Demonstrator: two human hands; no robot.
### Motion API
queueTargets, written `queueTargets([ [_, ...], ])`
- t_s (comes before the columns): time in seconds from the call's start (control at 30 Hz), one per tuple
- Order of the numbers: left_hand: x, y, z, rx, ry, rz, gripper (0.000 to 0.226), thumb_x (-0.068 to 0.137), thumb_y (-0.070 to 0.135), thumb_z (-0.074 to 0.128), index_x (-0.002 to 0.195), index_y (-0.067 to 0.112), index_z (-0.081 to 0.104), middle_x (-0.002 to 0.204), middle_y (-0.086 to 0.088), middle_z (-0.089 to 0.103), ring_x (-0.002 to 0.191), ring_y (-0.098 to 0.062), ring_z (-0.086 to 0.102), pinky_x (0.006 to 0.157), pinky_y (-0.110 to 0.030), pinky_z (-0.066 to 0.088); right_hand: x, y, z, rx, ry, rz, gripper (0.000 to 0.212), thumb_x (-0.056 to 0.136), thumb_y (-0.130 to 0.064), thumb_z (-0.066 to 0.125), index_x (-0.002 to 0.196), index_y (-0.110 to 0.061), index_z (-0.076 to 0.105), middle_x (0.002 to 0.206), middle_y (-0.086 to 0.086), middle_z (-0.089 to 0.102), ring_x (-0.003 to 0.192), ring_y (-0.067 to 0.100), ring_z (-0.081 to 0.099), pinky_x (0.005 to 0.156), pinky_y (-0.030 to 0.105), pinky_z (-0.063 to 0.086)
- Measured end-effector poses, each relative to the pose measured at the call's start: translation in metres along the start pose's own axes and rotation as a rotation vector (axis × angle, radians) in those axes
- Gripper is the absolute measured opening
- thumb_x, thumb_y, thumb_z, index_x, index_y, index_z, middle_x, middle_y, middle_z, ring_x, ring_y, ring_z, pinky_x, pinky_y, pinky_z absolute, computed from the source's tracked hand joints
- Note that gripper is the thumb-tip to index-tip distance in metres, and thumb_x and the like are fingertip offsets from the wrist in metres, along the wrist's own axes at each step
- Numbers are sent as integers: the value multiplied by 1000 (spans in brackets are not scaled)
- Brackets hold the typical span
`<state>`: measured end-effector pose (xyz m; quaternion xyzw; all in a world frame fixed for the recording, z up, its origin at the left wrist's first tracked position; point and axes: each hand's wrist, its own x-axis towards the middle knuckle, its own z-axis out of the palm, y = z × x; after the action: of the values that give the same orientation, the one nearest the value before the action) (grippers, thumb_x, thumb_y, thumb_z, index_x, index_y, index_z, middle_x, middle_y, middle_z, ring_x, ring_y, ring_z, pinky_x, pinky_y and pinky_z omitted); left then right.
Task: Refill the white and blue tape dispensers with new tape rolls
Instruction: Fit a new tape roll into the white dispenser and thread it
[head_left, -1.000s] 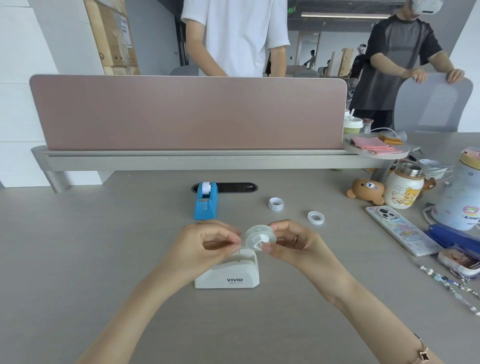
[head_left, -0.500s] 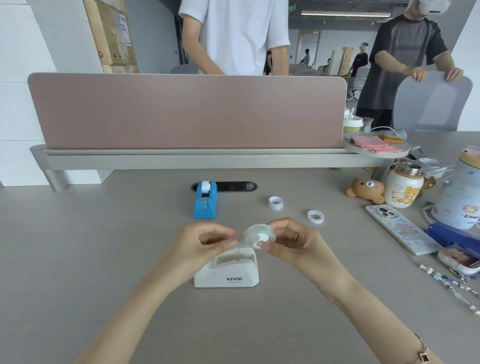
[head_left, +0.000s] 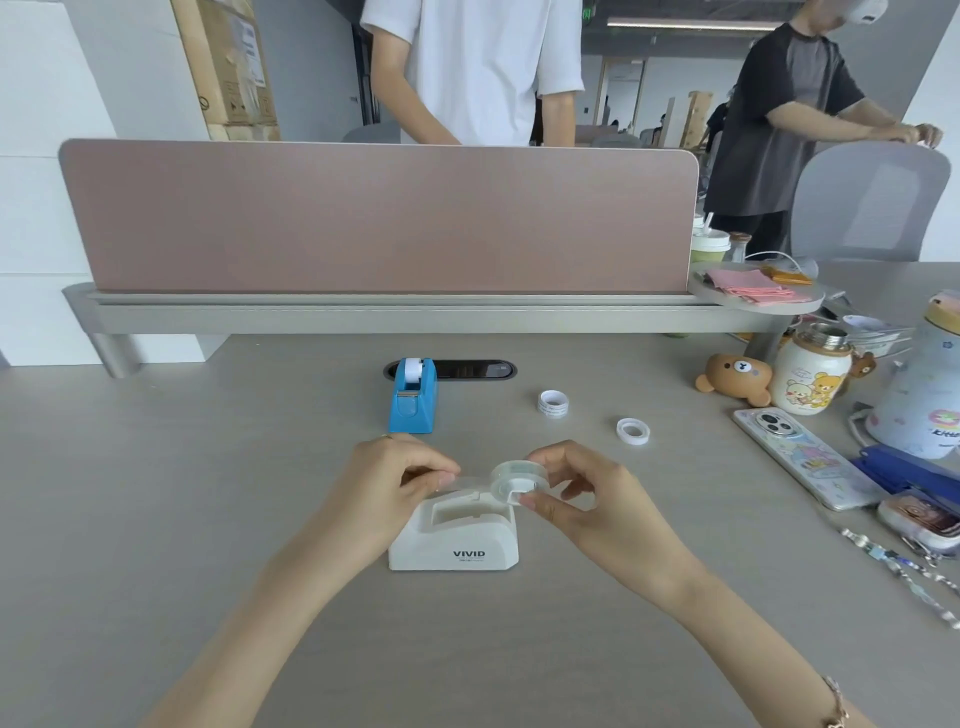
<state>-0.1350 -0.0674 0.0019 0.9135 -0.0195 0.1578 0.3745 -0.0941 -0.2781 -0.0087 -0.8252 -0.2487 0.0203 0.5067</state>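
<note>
A clear tape roll (head_left: 519, 480) is pinched in the right hand (head_left: 597, 506) just above the empty cradle of the white dispenser (head_left: 453, 540), while its free end is gripped between thumb and fingertips of the left hand (head_left: 384, 483) and drawn out toward nine o'clock. The blue dispenser (head_left: 413, 397), at twelve o'clock, already carries a white roll. The white dispenser's loading seems in hand; next, the roll should be lowered into the cradle.

My left hand (head_left: 387, 486) pinches with curled fingers; my right hand (head_left: 587, 501) pinches too, thumb and forefinger closed, both forearms angled inward.
</note>
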Motion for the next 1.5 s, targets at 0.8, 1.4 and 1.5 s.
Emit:
queueTargets([
  [0.8,6,-28,-47,-241,-110,-337,13,90,10,62,81,15,70,72,-2,68,58,-2,63,58,-11,54,9,-5,16,89,10,-11,14,82,-16,72,93,-24,67,94,-11,73,89,3,67,83,15,51],
  [1.4,8,-58,-47,-191,-220,-470,11,88,12,65,82,6,71,61,6,69,49,0,62,56,-11,52,17,8,25,-116,-26,-48,8,82,-20,72,88,-23,75,91,-13,72,91,-3,58,78,11,42],
  [1.5,8,-60,-46,-207,-229,-474,10,88,11,64,82,6,71,64,3,69,50,-1,62,56,-12,53,17,8,26,-121,-18,-56,7,83,-18,71,88,-22,75,91,-10,72,90,-3,58,79,9,42],
])
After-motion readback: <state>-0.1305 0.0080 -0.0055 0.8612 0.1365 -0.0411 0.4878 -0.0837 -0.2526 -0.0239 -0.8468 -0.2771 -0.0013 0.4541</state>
